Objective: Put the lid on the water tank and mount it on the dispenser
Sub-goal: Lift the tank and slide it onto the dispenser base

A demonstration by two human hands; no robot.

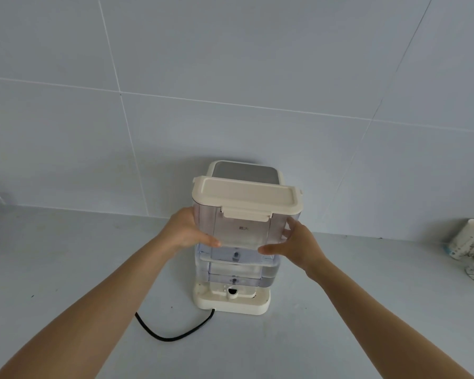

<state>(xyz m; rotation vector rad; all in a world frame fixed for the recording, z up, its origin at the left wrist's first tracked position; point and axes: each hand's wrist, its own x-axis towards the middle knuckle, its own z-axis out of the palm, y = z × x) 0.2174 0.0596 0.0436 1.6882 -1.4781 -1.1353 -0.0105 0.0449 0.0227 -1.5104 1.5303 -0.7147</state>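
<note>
A clear water tank (240,232) with some water in its lower part carries a cream lid (245,196) on top, its front latch folded down. My left hand (188,231) grips the tank's left side and my right hand (297,243) grips its right side. The tank is upright, just above the cream base (231,302) of the dispenser, against the dispenser's tall body, whose grey top panel (244,173) shows behind the lid. A round port on the base is visible below the tank's bottom.
A black power cord (173,330) curls from the base toward the left front on the grey counter (66,255). Patterned white cups (471,250) lie at the right. A tiled wall (230,77) stands close behind the dispenser.
</note>
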